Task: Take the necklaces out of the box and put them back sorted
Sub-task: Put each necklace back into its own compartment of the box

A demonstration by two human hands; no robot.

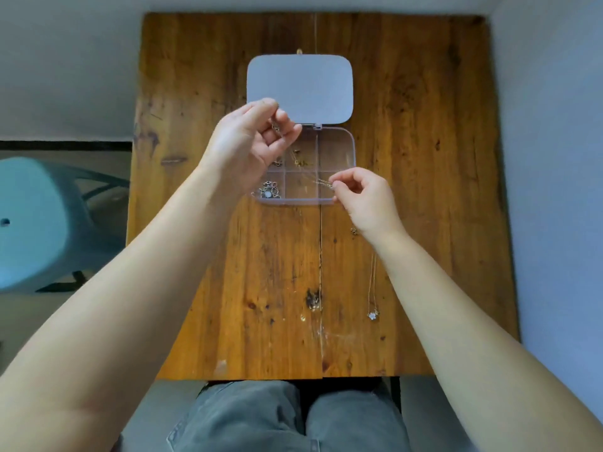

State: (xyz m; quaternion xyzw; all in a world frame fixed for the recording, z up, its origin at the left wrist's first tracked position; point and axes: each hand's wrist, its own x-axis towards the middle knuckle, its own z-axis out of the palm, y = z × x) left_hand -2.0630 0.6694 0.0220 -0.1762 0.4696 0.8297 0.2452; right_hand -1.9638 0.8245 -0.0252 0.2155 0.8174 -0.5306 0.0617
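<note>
Left hand and right hand each pinch an end of a thin chain necklace over the open compartment box. Star-pendant necklace lies on the wooden table.

Soft, even daylight, faint shadows; wide-angle bending at the edges, slight overall blur and smearing.

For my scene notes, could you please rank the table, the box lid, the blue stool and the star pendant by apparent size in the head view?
1. table
2. blue stool, partly cut off
3. box lid
4. star pendant
</note>
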